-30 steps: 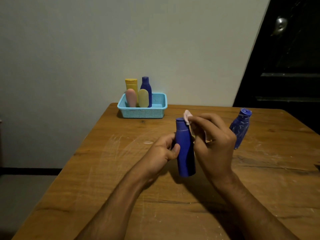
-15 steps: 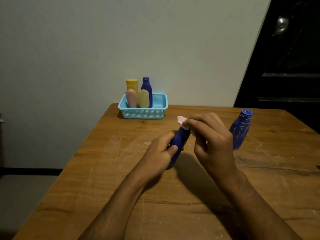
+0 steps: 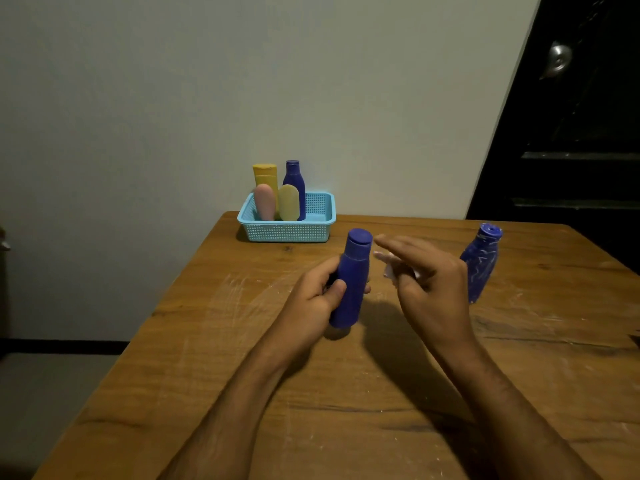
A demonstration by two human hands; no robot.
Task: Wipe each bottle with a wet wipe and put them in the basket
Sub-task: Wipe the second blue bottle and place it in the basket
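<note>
Over at the left rear of the scuffed wooden table (image 3: 346, 393), tight to the pale plaster wall (image 3: 242, 81), sits a turquoise perforated plastic basket (image 3: 287, 232). Four bottles stand in its left half: a pink rounded tube (image 3: 265, 202), a yellow square-capped bottle (image 3: 266, 175), a pale yellow oval bottle (image 3: 289, 202) and a dark blue capped bottle (image 3: 295, 176). Packed that way, they leave the right half free, presumably for what remains.

Nearer the middle, the person's left hand (image 3: 317, 296) is clenched round the lower body of a plain dark blue plastic bottle (image 3: 351, 282), lifted and tipped slightly so its cap and shoulder are exposed for wiping. Just beside it, the right hand (image 3: 429, 282) has loose, half-spread fingers, with a crumpled white wet wipe (image 3: 391, 266) pinned lightly under them, apart from the bottle.

Further right, a streaked dark blue bottle (image 3: 481, 263) stands on the table, seemingly awaiting its turn. White smears mark the wood. Beyond the table's right side is a dark door (image 3: 571, 133) with a metal knob (image 3: 558, 59).
</note>
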